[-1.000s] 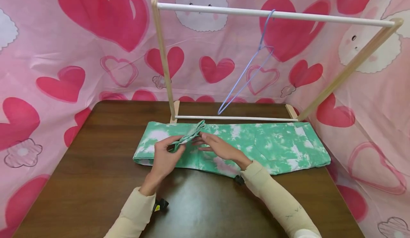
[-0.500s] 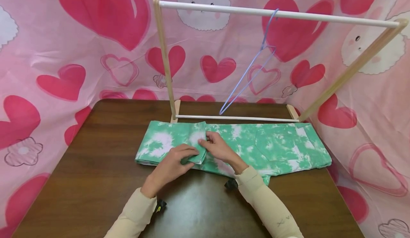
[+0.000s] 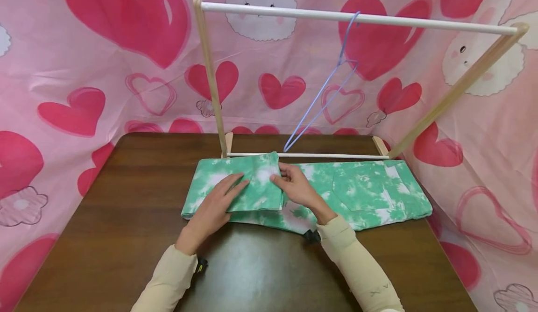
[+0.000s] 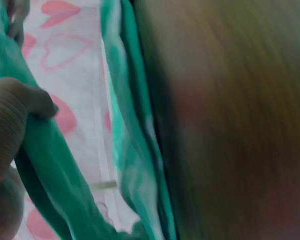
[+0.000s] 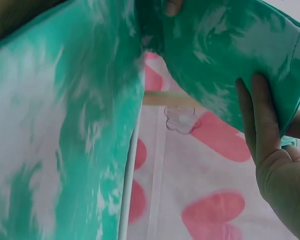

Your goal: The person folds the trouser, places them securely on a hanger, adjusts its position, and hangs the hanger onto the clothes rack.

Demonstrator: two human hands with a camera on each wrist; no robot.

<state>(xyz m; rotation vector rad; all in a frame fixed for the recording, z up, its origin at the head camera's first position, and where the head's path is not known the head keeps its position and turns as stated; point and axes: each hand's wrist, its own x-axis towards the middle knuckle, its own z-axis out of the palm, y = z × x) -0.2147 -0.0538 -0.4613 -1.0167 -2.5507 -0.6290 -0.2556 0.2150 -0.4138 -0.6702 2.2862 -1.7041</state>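
Green-and-white tie-dye trousers (image 3: 361,186) lie lengthwise across the table, with a pocket outline at their right part. The left end is folded over as a flap (image 3: 256,186), raised off the layers below. My left hand (image 3: 214,204) lies over the flap with its fingers on top. In the left wrist view its thumb (image 4: 40,102) hooks round the near edge to the underside. My right hand (image 3: 296,188) pinches the flap's right edge, thumb on top and fingers beneath. From below, the right wrist view shows those fingers (image 5: 262,110) against the cloth.
Behind the trousers stands a wooden rack with a white top rail (image 3: 294,12) and a low white bar (image 3: 311,155). A blue hanger (image 3: 319,99) hangs from the rail. Brown table (image 3: 117,237) surface shows at the left and front. A pink heart-print curtain (image 3: 159,31) surrounds it.
The trousers' end, first bunched between both hands, has been spread flat into a flap reaching farther right. The left hand has slid left onto it; the right hand has taken its right edge.
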